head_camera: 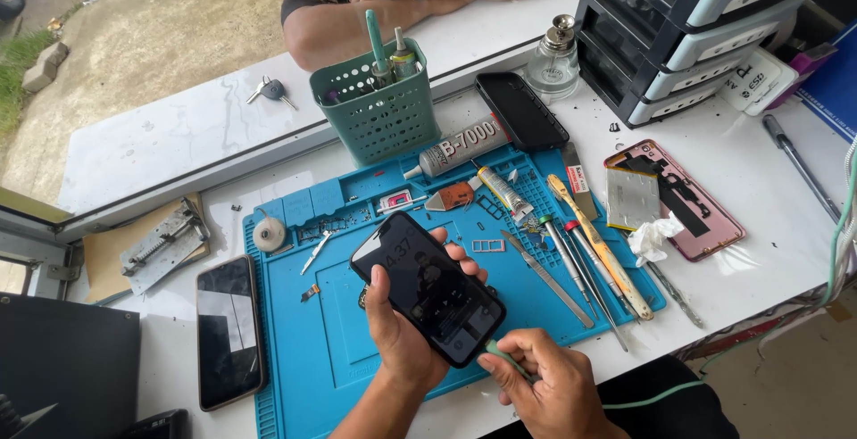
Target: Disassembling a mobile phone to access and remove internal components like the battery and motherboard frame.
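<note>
My left hand (397,327) grips a black smartphone (427,287) from beneath, tilted above the blue repair mat (312,350). My right hand (544,381) pinches a green cable (504,359) at the phone's lower end. Tweezers (546,280) lie just beside.

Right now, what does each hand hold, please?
Left hand: closed around the black smartphone.
Right hand: pinching the green cable plug at the phone's bottom edge.
</note>
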